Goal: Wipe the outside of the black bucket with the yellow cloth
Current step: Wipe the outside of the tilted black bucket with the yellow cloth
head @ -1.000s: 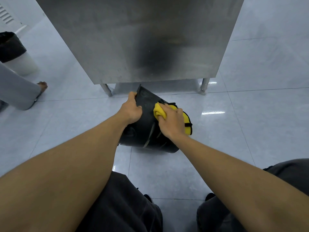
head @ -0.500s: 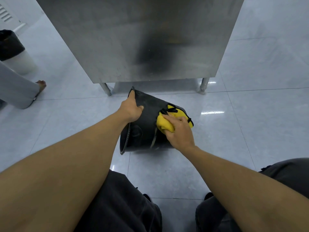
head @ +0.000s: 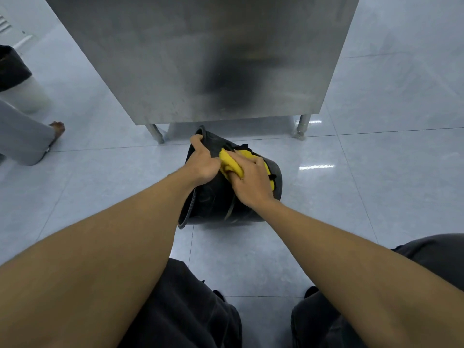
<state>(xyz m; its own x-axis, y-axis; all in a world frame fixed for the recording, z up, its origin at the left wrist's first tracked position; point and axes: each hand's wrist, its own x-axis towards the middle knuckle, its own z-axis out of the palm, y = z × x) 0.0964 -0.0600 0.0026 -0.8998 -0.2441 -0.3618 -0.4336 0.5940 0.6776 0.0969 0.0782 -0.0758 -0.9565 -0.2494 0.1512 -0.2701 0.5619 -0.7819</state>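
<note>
The black bucket point(head: 216, 204) lies tipped on its side on the tiled floor, its open rim facing left, just in front of a steel cabinet. My left hand point(head: 202, 163) grips the upper part of the rim and holds the bucket steady. My right hand point(head: 249, 180) is closed on the bunched yellow cloth point(head: 229, 164) and presses it against the bucket's upper outer wall, close beside my left hand. More yellow shows past my right hand near the bucket's base. Much of the wall under both hands is hidden.
A stainless steel cabinet point(head: 200, 59) on short legs point(head: 301, 128) stands right behind the bucket. Another person's grey trouser leg and bare foot point(head: 56, 128) are at the left, by a white bin with a black liner point(head: 15, 76). My dark-trousered knees fill the bottom.
My right hand has slid the yellow cloth up and left along the bucket wall, ending beside my left hand. My left hand keeps its grip on the rim.
</note>
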